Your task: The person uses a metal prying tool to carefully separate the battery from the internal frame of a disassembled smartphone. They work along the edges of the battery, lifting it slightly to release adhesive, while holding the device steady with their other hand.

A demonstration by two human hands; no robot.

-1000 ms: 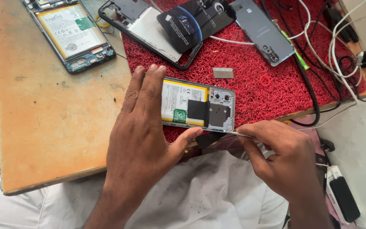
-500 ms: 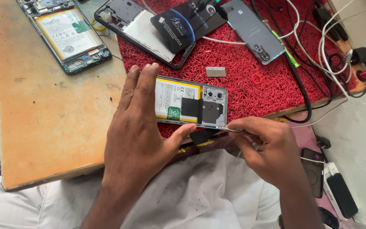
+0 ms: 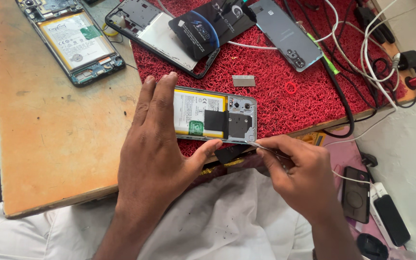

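Note:
An opened phone (image 3: 215, 115) with its back cover off lies on a red mat (image 3: 285, 103), showing a white battery and black inner plates. My left hand (image 3: 157, 144) holds it down, fingers across its left end and thumb against its near edge. My right hand (image 3: 299, 173) pinches thin metal tweezers (image 3: 266, 148) whose tip touches the phone's near right corner. A small black piece (image 3: 229, 153) sits just below that edge, by my left thumb.
A second opened phone (image 3: 75, 41) lies on the wooden table (image 3: 58, 139) at far left. A phone frame (image 3: 157, 33), a dark card (image 3: 208, 26), a grey back cover (image 3: 287, 36), cables (image 3: 362, 53) and a small metal plate (image 3: 243, 81) lie on the mat. Phones (image 3: 362, 195) rest on the floor at right.
The view has shifted slightly. My right hand has moved the tweezers' tip a little along the phone's near right corner. My left hand keeps its hold.

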